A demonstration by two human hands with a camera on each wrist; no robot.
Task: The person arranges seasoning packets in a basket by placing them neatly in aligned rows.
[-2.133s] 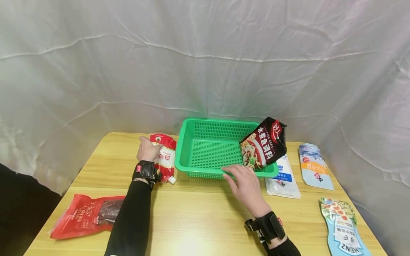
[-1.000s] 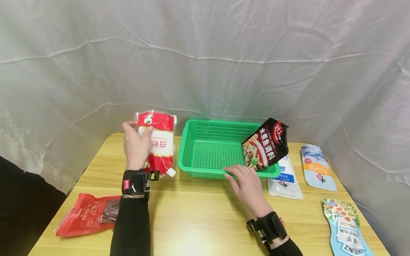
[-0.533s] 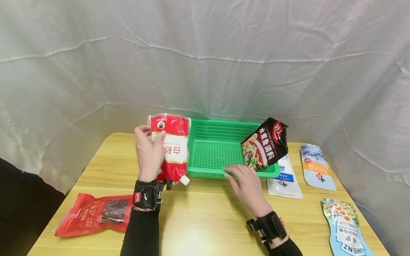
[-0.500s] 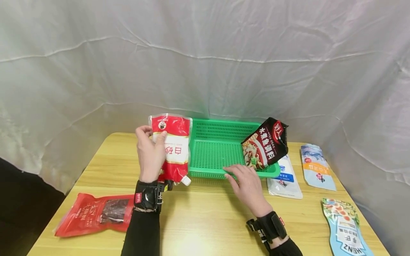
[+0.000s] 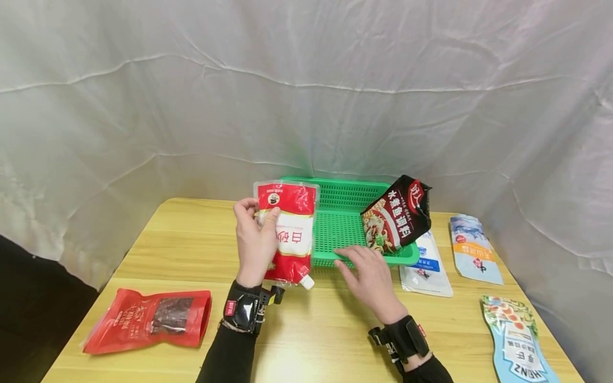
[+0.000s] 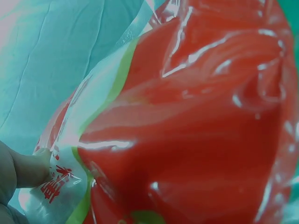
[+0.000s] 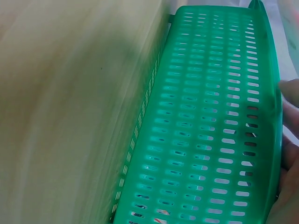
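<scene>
My left hand (image 5: pixel 258 213) grips a red and white spouted pouch (image 5: pixel 291 234) by its upper left edge and holds it upright above the table, in front of the left end of the green basket (image 5: pixel 354 198). In the left wrist view the pouch (image 6: pixel 187 121) fills the frame, with one fingertip (image 6: pixel 23 168) pinching its edge. My right hand (image 5: pixel 354 260) rests with straight fingers on the basket's front rim; the right wrist view shows the basket's slotted wall (image 7: pixel 210 140) close up. A dark sauce packet (image 5: pixel 397 213) leans on the basket's right end.
A red jerky pack (image 5: pixel 148 319) lies at the table's front left. Right of the basket lie a white and blue pouch (image 5: pixel 426 266), a pale blue and orange pouch (image 5: pixel 471 250) and a Heinz pouch (image 5: pixel 514 340). White cloth hangs behind the wooden table (image 5: pixel 311 330).
My left hand lifted the red and white pouch from the table left of the basket and carried it to the right, up to the basket's left end. The right hand stayed on the rim.
</scene>
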